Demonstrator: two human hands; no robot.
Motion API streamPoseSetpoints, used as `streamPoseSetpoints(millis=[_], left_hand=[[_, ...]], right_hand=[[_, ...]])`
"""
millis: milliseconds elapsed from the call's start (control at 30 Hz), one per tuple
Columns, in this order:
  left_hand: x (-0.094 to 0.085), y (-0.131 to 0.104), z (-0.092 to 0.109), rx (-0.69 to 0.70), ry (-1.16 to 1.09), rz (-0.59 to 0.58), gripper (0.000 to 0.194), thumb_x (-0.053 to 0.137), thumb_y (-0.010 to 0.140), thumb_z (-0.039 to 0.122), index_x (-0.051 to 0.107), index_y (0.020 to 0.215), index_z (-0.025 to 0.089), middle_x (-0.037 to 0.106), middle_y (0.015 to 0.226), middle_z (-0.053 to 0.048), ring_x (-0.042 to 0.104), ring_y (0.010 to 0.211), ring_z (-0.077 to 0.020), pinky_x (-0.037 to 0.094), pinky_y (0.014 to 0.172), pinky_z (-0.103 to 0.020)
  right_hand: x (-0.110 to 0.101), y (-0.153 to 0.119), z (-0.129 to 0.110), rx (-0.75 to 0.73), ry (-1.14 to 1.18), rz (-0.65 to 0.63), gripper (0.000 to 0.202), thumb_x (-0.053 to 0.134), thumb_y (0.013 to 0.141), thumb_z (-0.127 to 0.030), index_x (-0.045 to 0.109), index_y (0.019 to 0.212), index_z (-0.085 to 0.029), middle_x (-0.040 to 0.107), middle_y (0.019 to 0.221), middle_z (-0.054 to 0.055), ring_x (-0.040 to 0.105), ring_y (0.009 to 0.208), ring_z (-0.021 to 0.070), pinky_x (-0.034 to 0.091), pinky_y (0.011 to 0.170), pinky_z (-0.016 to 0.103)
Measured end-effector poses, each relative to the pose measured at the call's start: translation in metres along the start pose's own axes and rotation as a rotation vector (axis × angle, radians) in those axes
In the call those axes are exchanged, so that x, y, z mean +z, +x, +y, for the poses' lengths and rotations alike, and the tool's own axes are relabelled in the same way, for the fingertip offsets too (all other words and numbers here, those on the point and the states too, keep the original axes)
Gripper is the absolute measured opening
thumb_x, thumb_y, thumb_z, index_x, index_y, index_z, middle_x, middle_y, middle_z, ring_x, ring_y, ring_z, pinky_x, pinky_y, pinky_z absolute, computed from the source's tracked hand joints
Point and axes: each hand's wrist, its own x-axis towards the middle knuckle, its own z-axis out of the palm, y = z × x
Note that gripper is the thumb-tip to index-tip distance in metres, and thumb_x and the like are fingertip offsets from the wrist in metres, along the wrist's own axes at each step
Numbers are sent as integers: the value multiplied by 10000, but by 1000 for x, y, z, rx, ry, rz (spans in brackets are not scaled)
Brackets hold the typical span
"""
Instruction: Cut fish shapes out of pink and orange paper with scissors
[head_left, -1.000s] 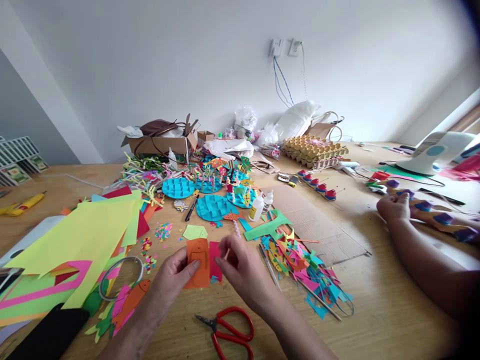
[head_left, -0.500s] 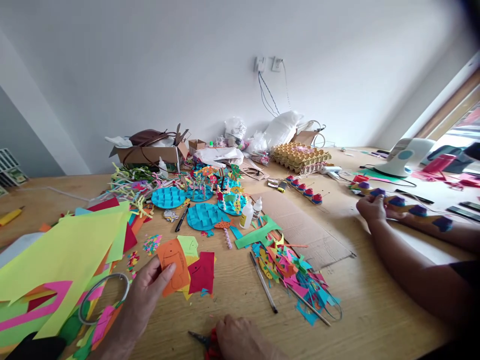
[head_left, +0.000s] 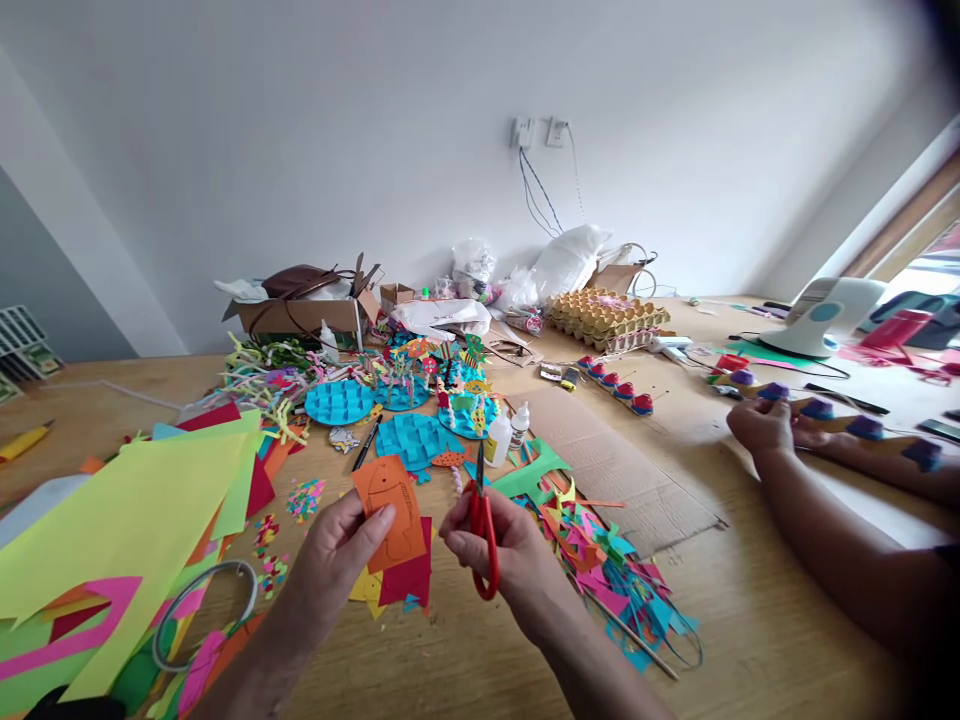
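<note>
Pinched between thumb and fingers of my left hand (head_left: 341, 545) is an orange paper (head_left: 397, 515) with a fish outline drawn on it. Red-handled scissors (head_left: 484, 540) stand upright in my right hand (head_left: 506, 550), blades pointing up, just right of the paper and apart from it. Below and behind the orange paper lie a dark red paper piece (head_left: 409, 580) and a yellow one (head_left: 366, 590). Beyond my hands are blue round bases (head_left: 412, 438) and an orange spotted paper fish (head_left: 450, 459).
Coloured sheets (head_left: 135, 500) lie at left with a grey ring (head_left: 206, 615). Paper scraps (head_left: 600, 560), cardboard (head_left: 615, 470) and glue bottles (head_left: 498, 438) are at right of centre. Another person's arms (head_left: 817, 540) reach in from the right, holding a painted egg-carton strip (head_left: 817, 409).
My right hand has lifted the scissors from the table up beside the paper. My left hand has moved right and slightly up with the orange paper.
</note>
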Motion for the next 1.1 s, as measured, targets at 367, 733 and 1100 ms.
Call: streamPoseSetpoints(millis=[367, 733, 1100], left_hand=[[9, 18, 19, 121, -16, -53, 291, 583, 771, 317, 678, 1016, 190, 710, 893, -57, 623, 849, -248, 494, 741, -279], [11, 17, 21, 107, -57, 60, 155, 614, 702, 247, 600, 561, 184, 526, 514, 32, 471, 510, -124, 415, 507, -212], [33, 6, 19, 57, -350, 115, 123, 624, 725, 262, 627, 651, 163, 631, 608, 6, 551, 572, -130, 471, 571, -235]], right_hand=[[16, 32, -13, -134, -129, -13, 221, 661, 640, -290, 468, 678, -189, 463, 624, -43, 412, 563, 109, 342, 526, 225], [17, 7, -13, -223, -337, 52, 223, 484, 822, -370, 446, 698, -188, 428, 598, -35, 409, 548, 121, 334, 511, 227], [24, -16, 17, -152, -584, -55, 355, 477, 816, -479, 387, 617, -198, 419, 507, -29, 387, 442, 108, 265, 429, 209]])
